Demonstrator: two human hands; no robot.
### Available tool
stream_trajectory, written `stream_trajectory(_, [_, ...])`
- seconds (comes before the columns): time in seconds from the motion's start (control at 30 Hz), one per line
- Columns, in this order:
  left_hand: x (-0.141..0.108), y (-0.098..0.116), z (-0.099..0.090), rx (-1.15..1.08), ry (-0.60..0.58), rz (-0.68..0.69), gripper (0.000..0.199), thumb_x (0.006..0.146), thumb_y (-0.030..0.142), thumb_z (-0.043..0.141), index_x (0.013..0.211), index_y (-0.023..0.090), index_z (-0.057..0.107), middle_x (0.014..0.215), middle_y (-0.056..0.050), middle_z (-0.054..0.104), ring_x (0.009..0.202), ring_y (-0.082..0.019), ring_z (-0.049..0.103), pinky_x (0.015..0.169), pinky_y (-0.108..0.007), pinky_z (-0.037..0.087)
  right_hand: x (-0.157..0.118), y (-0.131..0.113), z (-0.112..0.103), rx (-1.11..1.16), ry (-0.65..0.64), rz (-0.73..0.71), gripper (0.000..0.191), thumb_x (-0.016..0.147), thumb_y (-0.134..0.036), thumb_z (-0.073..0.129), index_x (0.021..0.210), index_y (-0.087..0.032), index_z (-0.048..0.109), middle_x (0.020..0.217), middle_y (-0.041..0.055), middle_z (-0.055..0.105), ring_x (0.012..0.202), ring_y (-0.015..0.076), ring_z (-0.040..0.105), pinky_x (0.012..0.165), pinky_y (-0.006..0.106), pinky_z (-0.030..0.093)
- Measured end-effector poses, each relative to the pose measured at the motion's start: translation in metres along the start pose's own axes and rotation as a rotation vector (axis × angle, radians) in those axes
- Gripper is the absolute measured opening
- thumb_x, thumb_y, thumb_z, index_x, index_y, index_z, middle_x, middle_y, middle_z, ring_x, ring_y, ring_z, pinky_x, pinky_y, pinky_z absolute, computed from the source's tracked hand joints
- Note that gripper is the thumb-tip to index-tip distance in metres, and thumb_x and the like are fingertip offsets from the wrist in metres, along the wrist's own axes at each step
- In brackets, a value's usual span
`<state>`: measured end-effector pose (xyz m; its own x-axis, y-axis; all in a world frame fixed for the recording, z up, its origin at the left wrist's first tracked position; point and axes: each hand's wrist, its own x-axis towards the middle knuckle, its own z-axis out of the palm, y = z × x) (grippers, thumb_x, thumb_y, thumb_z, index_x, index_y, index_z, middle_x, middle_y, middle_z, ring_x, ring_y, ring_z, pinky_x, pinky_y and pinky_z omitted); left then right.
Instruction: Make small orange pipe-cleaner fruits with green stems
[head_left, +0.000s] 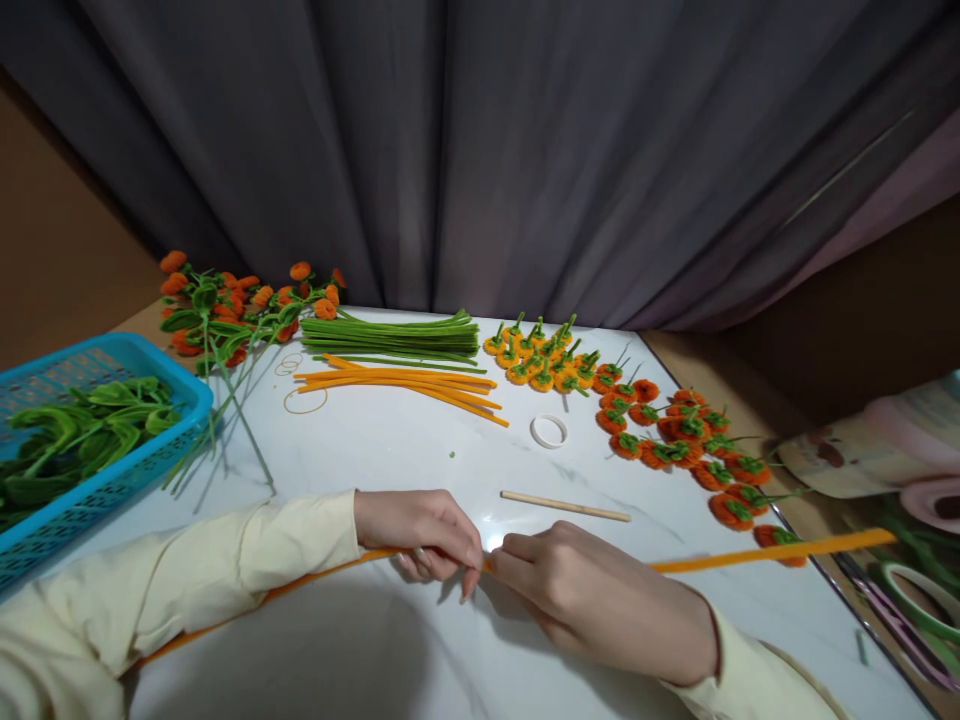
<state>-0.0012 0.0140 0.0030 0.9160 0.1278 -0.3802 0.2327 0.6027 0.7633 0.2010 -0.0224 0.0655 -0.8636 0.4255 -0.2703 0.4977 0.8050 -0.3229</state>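
Low over the white marbled tabletop, my left hand and my right hand are close together, both with fingers closed. Between them they pinch a long orange pipe cleaner. One end of it sticks out to the right past my right hand; the other runs left beneath my left sleeve. A thin wooden stick lies just beyond my right hand. Farther back are a bundle of orange pipe cleaners, a bundle of green pipe cleaners and a white ring.
A blue basket of green leaves stands at left, with orange flowers on stems behind it. Yellow flower heads and orange flower heads lie at back right. Scissors and tape rolls sit at the right edge.
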Motion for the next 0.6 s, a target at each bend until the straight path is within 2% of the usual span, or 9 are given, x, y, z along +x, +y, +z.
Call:
stream_trajectory(0.13, [0.0007, -0.0020, -0.0007, 0.001, -0.005, 0.021, 0.022, 0.083, 0.028, 0.054, 0.073, 0.010, 0.061, 0.042, 0.009, 0.027, 0.034, -0.004, 0.018, 0.033, -0.018, 0.015, 0.0007, 0.0014, -0.0002, 0.022, -0.005, -0.015, 0.022, 0.080, -0.006, 0.042, 0.095, -0.014, 0.055, 0.076, 0.0052, 0.061, 0.055, 0.0113, 0.050, 0.050, 0.025, 0.026])
stream_trajectory(0.33, [0.0023, -0.0085, -0.0010, 0.051, -0.005, 0.129, 0.022, 0.086, 0.027, 0.050, 0.081, 0.009, 0.063, 0.040, 0.007, 0.037, 0.032, -0.007, 0.029, 0.034, -0.019, 0.031, 0.0030, 0.0038, -0.0006, 0.118, 0.010, 0.005, 0.016, 0.087, -0.012, 0.040, 0.087, -0.014, 0.056, 0.071, 0.0045, 0.059, 0.055, 0.0106, 0.049, 0.051, 0.022, 0.029])
stream_trajectory(0.6, [0.0009, -0.0070, 0.0027, 0.160, 0.007, 0.126, 0.027, 0.085, 0.035, 0.053, 0.075, 0.011, 0.061, 0.041, 0.008, 0.036, 0.034, -0.006, 0.030, 0.033, -0.018, 0.029, 0.0060, 0.0032, 0.0055, 0.196, 0.044, -0.011, 0.018, 0.086, -0.010, 0.040, 0.079, -0.014, 0.056, 0.066, 0.0029, 0.056, 0.054, 0.0096, 0.044, 0.052, 0.021, 0.030])
